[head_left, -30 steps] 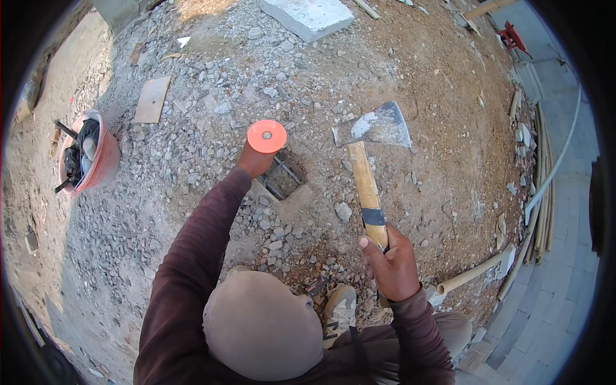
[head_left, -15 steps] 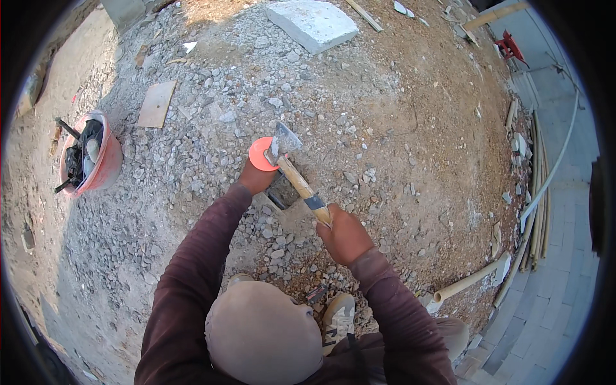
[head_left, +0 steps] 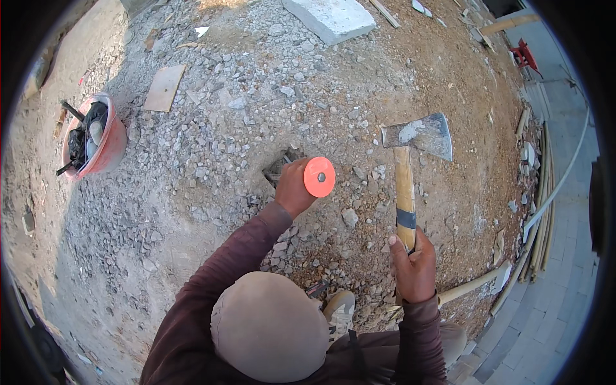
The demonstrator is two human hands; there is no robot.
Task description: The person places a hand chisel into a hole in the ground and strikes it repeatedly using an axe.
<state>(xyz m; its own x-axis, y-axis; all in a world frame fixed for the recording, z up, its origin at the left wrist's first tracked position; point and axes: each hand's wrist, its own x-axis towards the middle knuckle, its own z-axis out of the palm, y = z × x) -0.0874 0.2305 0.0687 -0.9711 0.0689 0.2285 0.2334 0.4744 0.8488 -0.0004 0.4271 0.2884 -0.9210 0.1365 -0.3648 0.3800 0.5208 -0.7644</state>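
My left hand (head_left: 294, 187) is closed around a chisel whose round orange hand guard (head_left: 314, 168) faces up, with the metal striking end at its centre. The chisel's shaft is hidden beneath the hand. Just beyond the hand, a small hole (head_left: 272, 172) with dark edges is sunk in the gravel. In my right hand (head_left: 416, 273) is a hatchet (head_left: 403, 176) with a wooden handle, a dark tape band and a dusty steel head. The fingers wrap the lower handle, and the head is raised well to the right of the chisel, apart from it.
At left stands a pink bucket (head_left: 115, 146) holding black bags and tools. A square tile (head_left: 165, 88) lies on the gravel, and a white concrete slab (head_left: 333, 18) is at the far side. Poles (head_left: 544, 205) run along the paving at right, near a red object (head_left: 525, 58).
The hatchet has lifted off the chisel and swung right with my right hand. My left hand has shifted right with the chisel and tilted it, leaving more of the hole exposed.
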